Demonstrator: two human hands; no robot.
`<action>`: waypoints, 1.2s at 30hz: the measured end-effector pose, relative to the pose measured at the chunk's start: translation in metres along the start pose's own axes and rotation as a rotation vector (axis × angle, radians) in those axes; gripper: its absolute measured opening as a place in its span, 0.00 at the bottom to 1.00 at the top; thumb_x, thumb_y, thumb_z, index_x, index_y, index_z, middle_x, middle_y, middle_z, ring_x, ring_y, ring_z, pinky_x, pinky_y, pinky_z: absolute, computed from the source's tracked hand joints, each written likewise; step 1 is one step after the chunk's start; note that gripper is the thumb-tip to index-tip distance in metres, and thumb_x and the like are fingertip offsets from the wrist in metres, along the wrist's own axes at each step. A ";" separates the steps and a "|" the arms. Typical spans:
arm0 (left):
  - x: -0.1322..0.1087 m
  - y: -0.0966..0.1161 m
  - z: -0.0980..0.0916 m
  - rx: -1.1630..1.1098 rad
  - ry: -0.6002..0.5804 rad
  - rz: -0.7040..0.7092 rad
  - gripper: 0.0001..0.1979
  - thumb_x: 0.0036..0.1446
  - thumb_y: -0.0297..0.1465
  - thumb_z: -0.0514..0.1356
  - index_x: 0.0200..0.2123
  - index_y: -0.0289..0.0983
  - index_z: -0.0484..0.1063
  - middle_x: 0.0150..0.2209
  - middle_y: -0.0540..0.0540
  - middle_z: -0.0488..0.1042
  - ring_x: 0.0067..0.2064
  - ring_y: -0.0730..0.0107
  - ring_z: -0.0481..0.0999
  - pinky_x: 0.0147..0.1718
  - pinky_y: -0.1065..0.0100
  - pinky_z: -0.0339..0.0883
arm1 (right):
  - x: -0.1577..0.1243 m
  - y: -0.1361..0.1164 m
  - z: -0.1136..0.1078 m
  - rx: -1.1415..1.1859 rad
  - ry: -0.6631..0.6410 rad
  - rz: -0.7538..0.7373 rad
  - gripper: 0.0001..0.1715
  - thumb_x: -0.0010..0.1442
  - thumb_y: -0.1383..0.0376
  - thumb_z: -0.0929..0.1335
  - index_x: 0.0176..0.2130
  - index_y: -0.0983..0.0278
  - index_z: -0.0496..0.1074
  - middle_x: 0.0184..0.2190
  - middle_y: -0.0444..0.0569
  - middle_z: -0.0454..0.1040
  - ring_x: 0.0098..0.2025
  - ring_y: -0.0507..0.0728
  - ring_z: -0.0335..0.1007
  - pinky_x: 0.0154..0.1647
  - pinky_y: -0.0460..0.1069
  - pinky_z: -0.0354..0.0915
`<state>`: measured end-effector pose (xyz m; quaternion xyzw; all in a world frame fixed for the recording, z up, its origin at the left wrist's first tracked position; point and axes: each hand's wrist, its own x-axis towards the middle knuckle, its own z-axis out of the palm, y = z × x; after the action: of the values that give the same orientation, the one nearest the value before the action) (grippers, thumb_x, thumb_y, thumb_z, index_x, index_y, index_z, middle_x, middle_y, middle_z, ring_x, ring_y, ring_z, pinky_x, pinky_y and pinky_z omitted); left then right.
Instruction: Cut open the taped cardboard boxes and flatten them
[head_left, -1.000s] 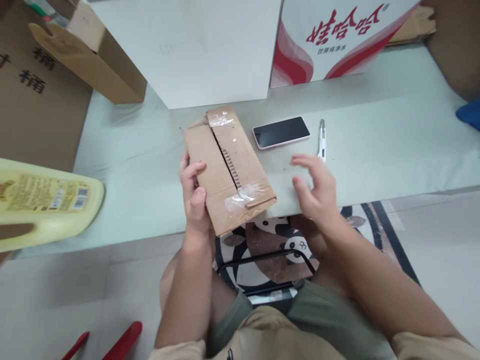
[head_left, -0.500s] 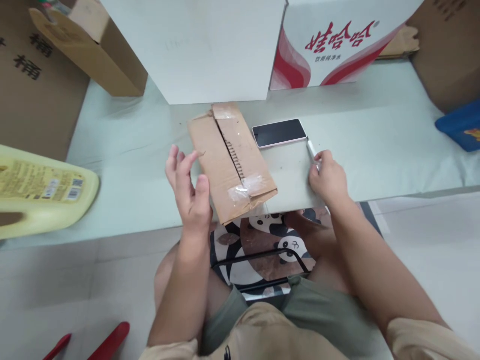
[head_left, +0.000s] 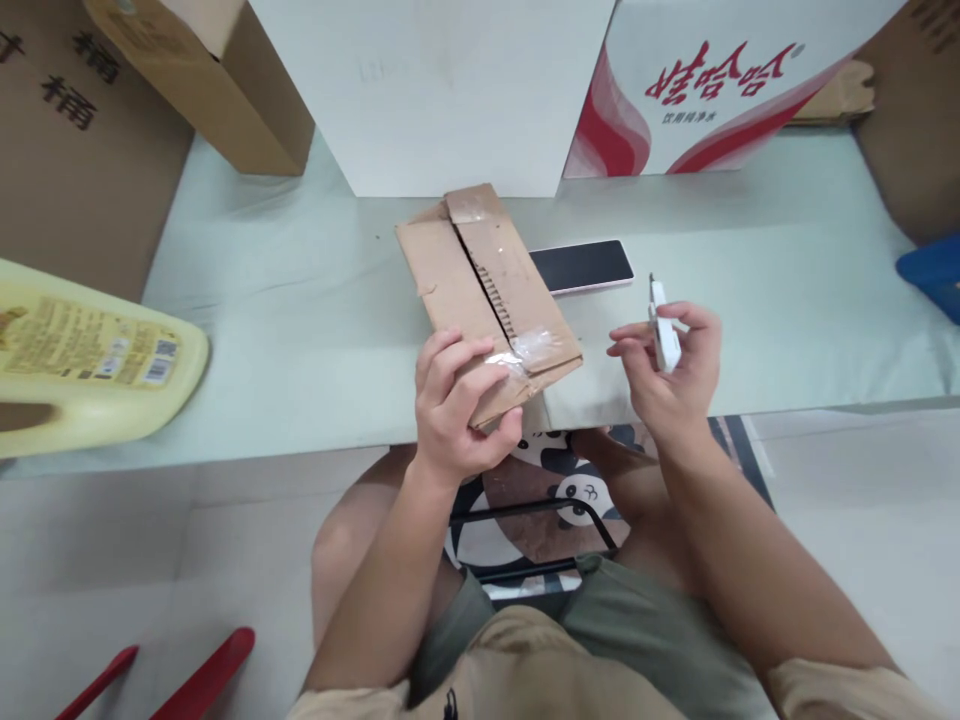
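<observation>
A small cardboard box lies at a slant on the table, with clear tape at both ends and a dark, jagged slit along its middle. My left hand grips its near left corner, fingers on top and thumb along the near edge. To the right, my right hand holds a small white utility knife between thumb and fingers, its dark narrow tip pointing away from me. The knife is apart from the box. A phone with a black screen lies flat, partly hidden behind the box's right side.
Large white cartons stand along the back of the pale green tablecloth. A yellow jug lies at the left, near a brown carton. Something blue sits at the right edge. Below is a panda-print mat.
My left hand has come down from beside the box onto its near corner. My right hand has lifted the utility knife off the table and turned it more upright.
</observation>
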<state>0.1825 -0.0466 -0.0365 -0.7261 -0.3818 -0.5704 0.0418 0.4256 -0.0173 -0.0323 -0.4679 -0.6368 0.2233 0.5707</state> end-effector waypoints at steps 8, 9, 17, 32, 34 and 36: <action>0.006 0.005 0.005 0.019 0.021 -0.002 0.16 0.55 0.35 0.62 0.47 0.42 0.71 0.47 0.42 0.77 0.50 0.56 0.78 0.59 0.48 0.70 | 0.006 -0.069 -0.001 0.274 0.196 -0.093 0.18 0.67 0.48 0.69 0.38 0.60 0.72 0.21 0.38 0.67 0.16 0.50 0.68 0.11 0.45 0.54; 0.005 0.005 0.005 0.019 0.015 -0.005 0.15 0.55 0.35 0.62 0.47 0.42 0.71 0.47 0.42 0.77 0.49 0.56 0.78 0.59 0.48 0.70 | 0.003 -0.077 -0.003 0.241 0.137 -0.099 0.17 0.67 0.50 0.69 0.38 0.60 0.75 0.22 0.40 0.70 0.17 0.51 0.70 0.12 0.45 0.58; 0.005 0.004 0.003 0.041 -0.020 -0.011 0.16 0.56 0.36 0.62 0.48 0.42 0.71 0.48 0.42 0.78 0.50 0.56 0.78 0.60 0.48 0.70 | -0.007 -0.096 -0.004 -0.031 -0.258 -0.146 0.09 0.66 0.64 0.66 0.39 0.60 0.78 0.23 0.41 0.78 0.21 0.49 0.73 0.23 0.44 0.67; 0.005 0.008 0.002 0.076 -0.021 -0.034 0.14 0.56 0.37 0.62 0.46 0.42 0.71 0.47 0.42 0.78 0.49 0.55 0.79 0.58 0.46 0.73 | -0.013 -0.118 0.010 -0.158 -0.329 0.042 0.08 0.65 0.66 0.65 0.40 0.61 0.75 0.20 0.39 0.75 0.18 0.49 0.71 0.21 0.43 0.66; 0.005 0.008 0.002 0.079 -0.016 -0.029 0.14 0.56 0.36 0.62 0.46 0.42 0.71 0.46 0.42 0.78 0.49 0.56 0.79 0.58 0.46 0.73 | -0.015 -0.126 0.009 -0.181 -0.309 0.073 0.08 0.64 0.67 0.65 0.39 0.61 0.75 0.20 0.38 0.74 0.18 0.48 0.70 0.21 0.43 0.66; 0.006 0.008 0.002 0.084 -0.012 -0.024 0.14 0.56 0.37 0.61 0.46 0.42 0.70 0.46 0.42 0.78 0.49 0.56 0.79 0.58 0.46 0.73 | -0.016 -0.131 0.008 -0.214 -0.281 0.093 0.08 0.64 0.67 0.65 0.38 0.60 0.75 0.20 0.39 0.74 0.18 0.48 0.69 0.21 0.43 0.65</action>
<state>0.1895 -0.0481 -0.0295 -0.7224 -0.4145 -0.5498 0.0631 0.3724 -0.0895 0.0644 -0.5191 -0.7081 0.2436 0.4121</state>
